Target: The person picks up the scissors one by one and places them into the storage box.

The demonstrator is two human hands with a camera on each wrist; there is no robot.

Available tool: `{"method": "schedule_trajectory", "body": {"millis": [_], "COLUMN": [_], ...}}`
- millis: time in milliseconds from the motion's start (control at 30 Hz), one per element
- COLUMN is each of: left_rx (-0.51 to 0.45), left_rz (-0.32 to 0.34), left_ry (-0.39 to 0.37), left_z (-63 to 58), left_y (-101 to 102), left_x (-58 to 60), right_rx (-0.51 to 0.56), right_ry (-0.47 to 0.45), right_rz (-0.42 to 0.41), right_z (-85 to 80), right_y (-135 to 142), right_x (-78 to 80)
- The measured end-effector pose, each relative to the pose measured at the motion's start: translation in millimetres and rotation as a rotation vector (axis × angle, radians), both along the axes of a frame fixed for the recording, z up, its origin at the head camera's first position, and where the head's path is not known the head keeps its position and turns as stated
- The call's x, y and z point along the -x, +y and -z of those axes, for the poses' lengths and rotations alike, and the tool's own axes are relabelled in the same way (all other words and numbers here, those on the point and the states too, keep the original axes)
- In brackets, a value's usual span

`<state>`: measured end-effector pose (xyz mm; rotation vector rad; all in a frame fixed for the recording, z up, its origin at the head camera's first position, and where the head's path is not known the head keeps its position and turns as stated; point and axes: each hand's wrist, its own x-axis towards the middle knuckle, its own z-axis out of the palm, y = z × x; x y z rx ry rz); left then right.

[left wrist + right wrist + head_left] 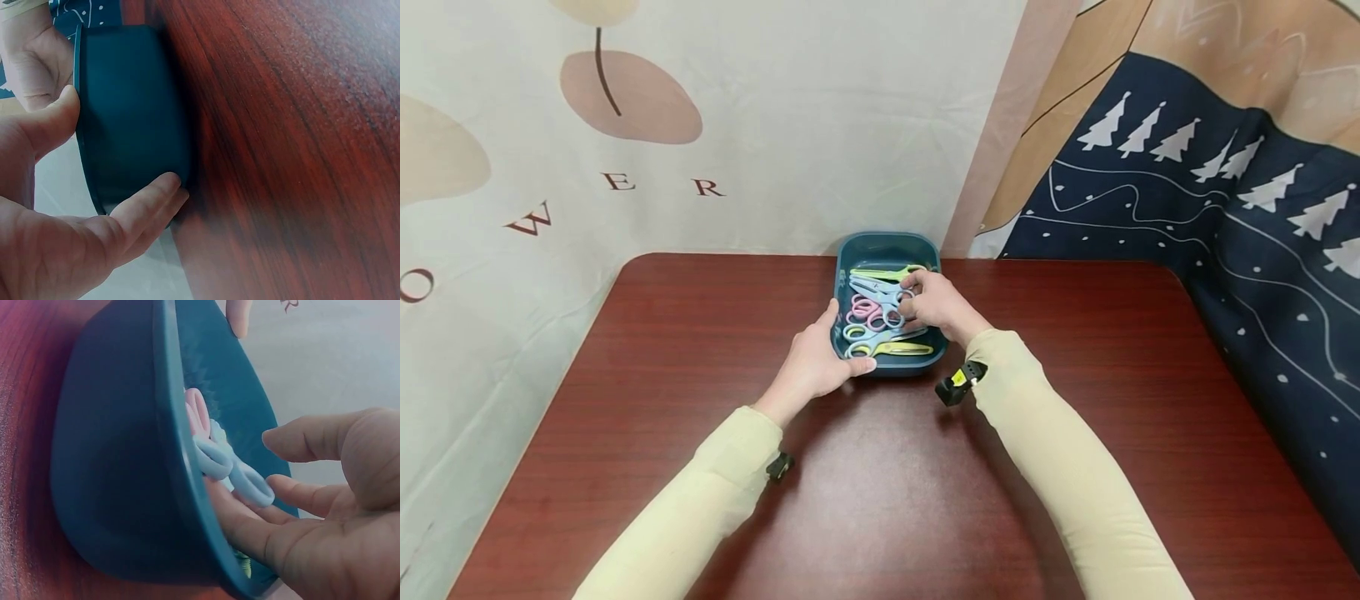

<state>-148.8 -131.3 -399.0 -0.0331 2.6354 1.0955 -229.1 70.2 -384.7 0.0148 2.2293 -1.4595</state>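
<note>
A dark teal plastic bin [890, 365] holds several pairs of children's scissors in blue, pink and yellow-green. My left hand [816, 357] holds the bin's near left corner, thumb at the near rim and fingers along the side wall. My right hand [936, 304] reaches over the right rim to a pair of light blue scissors [253, 487]. In the right wrist view its fingers lie around the blue handle loops while the thumb [306, 439] stays apart from them. Pink scissors [865, 310] lie beside the blue pair, yellow-green scissors [906, 348] at the near end.
The bin stands at the far edge of a reddish-brown wooden table [700, 333]. Behind the table hangs a pale printed cloth [820, 125]; a dark blue cloth with white trees [1135, 192] hangs on the right. A small black device [958, 383] is strapped to the right wrist.
</note>
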Motion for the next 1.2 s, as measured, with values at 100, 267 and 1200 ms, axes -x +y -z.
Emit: {"method": "schedule_trajectory", "body": {"millis": [100,267,1200], "left_rx": [-0.002,0.002,-0.008], "left_rz": [-0.001,0.003,0.113], "left_ry": [0.001,-0.002,0.205], "left_z": [-0.2,1.4,6.5], "left_y": [-0.1,-0.7,-33.3], "left_x": [1.0,3.9,26.4], "right_rx": [-0.046,-0.138,-0.195], "right_ry": [0.000,0.017,0.307], "right_rz": [-0.033,-0.108,-0.139], "right_z": [-2.9,-7.1,-17.9], "right_y": [1.1,4.8,61.0], "right_x": [0.3,1.8,-16.6]}}
